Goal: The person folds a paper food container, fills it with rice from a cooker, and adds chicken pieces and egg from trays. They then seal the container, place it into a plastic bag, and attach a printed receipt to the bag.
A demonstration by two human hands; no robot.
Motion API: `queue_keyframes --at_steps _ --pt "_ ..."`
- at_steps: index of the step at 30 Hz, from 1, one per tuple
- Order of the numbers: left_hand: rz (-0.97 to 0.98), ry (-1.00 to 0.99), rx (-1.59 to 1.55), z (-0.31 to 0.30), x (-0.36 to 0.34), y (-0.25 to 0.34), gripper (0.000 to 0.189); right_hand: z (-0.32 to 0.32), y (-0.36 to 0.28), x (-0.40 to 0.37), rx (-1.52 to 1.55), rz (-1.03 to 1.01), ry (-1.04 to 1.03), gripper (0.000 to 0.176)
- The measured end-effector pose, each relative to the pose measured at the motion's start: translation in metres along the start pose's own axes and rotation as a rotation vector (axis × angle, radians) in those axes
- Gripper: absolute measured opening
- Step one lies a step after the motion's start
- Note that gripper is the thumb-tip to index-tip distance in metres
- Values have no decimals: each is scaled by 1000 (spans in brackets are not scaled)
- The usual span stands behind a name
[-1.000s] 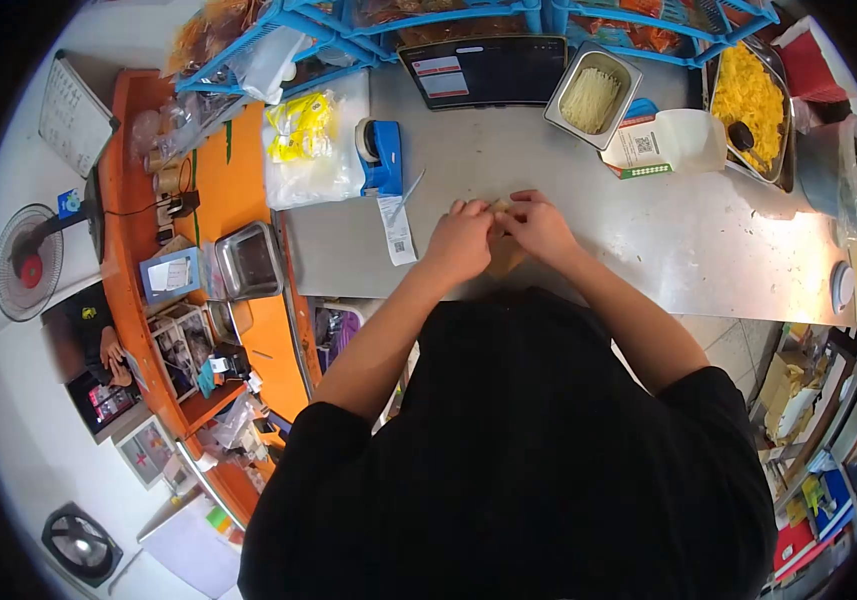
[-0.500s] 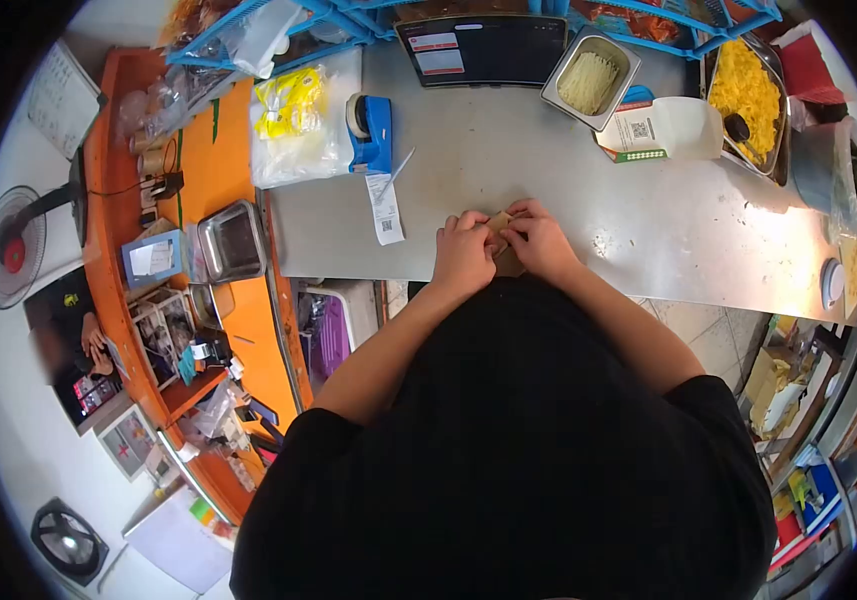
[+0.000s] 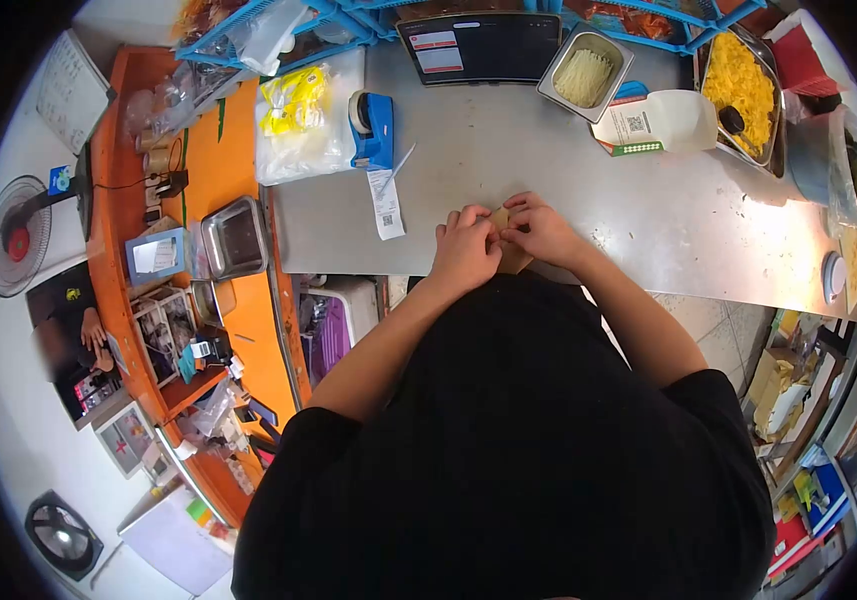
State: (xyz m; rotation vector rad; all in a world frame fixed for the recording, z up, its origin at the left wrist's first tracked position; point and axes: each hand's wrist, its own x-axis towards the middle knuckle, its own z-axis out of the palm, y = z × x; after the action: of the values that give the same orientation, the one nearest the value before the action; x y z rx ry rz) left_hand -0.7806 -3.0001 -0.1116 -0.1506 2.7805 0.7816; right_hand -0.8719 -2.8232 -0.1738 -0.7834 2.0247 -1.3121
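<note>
Both hands are together at the near edge of the steel counter [image 3: 588,200], right in front of the person's black-shirted chest. The left hand [image 3: 465,247] is curled over, its fingers bent in and pinching the top of a small brown paper packet [image 3: 511,261]. The right hand [image 3: 544,232] meets it from the other side, fingertips closed tight on the same top edge, so the knuckles of the two hands nearly touch. The packet lies flat on the steel between and under the hands, its lower corner poking out towards the body; what is inside it cannot be told. Just to the left lies a white receipt slip [image 3: 385,205], and beyond that a blue tape dispenser [image 3: 372,130] beside a clear bag of yellow packets [image 3: 297,115]. At the far edge a dark tablet screen [image 3: 478,45] stands next to a steel pan of pale noodles [image 3: 585,76]. A white carton [image 3: 660,122] lies near a pan of yellow shreds [image 3: 741,85]. Far left, another person's hand [image 3: 96,330] rests below the orange counter [image 3: 233,160].
</note>
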Motion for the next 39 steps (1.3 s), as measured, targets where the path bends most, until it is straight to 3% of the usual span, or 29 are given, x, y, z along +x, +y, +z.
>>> queue_keyframes --at_steps 15,19,24,30,32,34,35,36,37,39 --pt "-77 48 -76 16 -3 -10 4 23 -5 -7 57 80 137 12" --pt "-36 98 -135 17 -1 -13 6 18 -1 -1 19 91 69 13" --pt "-21 139 -185 18 1 -22 9 15 -18 -5 76 257 138 15" --pt "49 160 -191 19 2 -24 13 19 -11 -6 -28 89 144 15" --pt "83 166 -179 16 7 -27 17 13 -10 -6 -66 132 132 15" --pt "-86 156 -367 11 8 -26 30 3 -24 -13 -103 176 106 22" --pt "-91 164 -370 11 7 -28 30 -7 -38 -19 -219 114 107 37" --pt "-122 151 -275 11 5 -31 33 -14 -50 -25 -336 47 105 55" --pt "-154 143 -179 12 4 -36 37 -18 -54 -29 -343 32 95 55" --pt "-107 140 -239 15 7 -43 33 -25 -58 -28 -749 -351 -186 83"
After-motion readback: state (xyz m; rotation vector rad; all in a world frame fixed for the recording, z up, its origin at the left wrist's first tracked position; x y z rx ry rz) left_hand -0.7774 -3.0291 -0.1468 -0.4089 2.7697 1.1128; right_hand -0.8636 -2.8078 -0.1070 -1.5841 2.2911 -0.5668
